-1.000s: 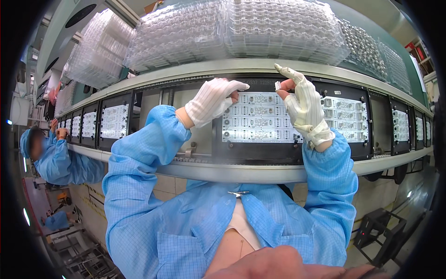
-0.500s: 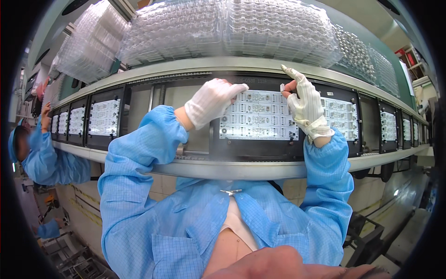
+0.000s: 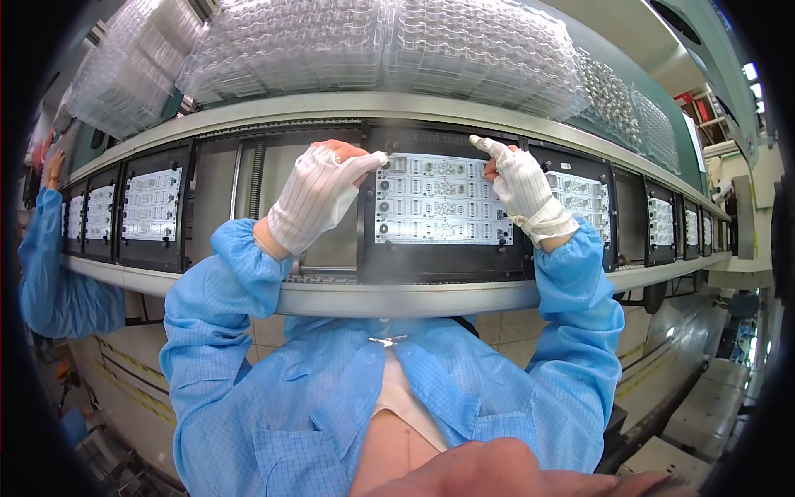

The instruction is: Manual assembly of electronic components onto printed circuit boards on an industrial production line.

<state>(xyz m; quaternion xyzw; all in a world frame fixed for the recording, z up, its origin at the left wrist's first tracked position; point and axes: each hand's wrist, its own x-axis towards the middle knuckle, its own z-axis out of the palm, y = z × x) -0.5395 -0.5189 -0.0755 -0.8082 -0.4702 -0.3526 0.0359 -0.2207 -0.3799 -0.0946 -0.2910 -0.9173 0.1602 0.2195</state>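
Two gloved hands are at one white circuit panel point(image 3: 439, 199), which lies in a black carrier tray point(image 3: 443, 257) on the conveyor rail point(image 3: 397, 296) directly in front of the person. The left hand point(image 3: 319, 199) is at the panel's upper left corner, its fingers curled loosely with the tips touching the edge; it does not close around anything. The right hand point(image 3: 522, 190) is at the upper right corner, the forefinger stretched out along the top edge and the thumb tucked behind. From here I cannot tell if this thumb and finger pinch the panel or only press on it, because the glove hides the contact.

More trays with the same white panels point(image 3: 153, 207) stand along the rail on both sides. Above, stacks of clear blister trays point(image 3: 389, 41) rest on the shelf. At the far left a co-worker's blue sleeve point(image 3: 58, 257) reaches toward the line.

What could go wrong, in my opinion: the panel is thin and is touched only at its two top corners. If one hand lifts or pushes more than the other, the panel may bend or catch on the tray's locating pins. A glove tip could also rub against the small parts on the surface.
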